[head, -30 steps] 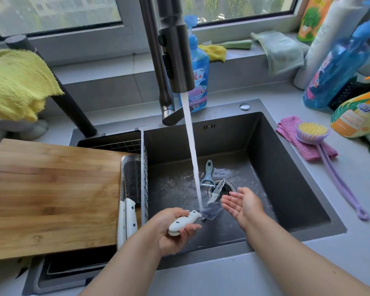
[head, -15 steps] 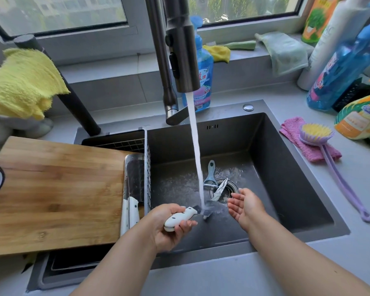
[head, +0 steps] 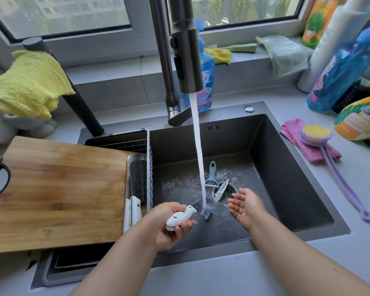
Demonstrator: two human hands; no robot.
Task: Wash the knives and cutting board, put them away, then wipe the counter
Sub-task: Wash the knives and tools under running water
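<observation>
Knife [head: 192, 212] swung further under stream; left hand [head: 171, 223] grips white handle, right hand [head: 246, 205] relaxed.

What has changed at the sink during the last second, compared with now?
Almost nothing. The left hand still grips the white-handled knife with its blade under the running water. The right hand stays open beside the stream. The cutting board has not moved.

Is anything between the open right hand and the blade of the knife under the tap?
Nothing visible. The right hand sits open just right of the knife blade, with only splashing water between them.
</observation>
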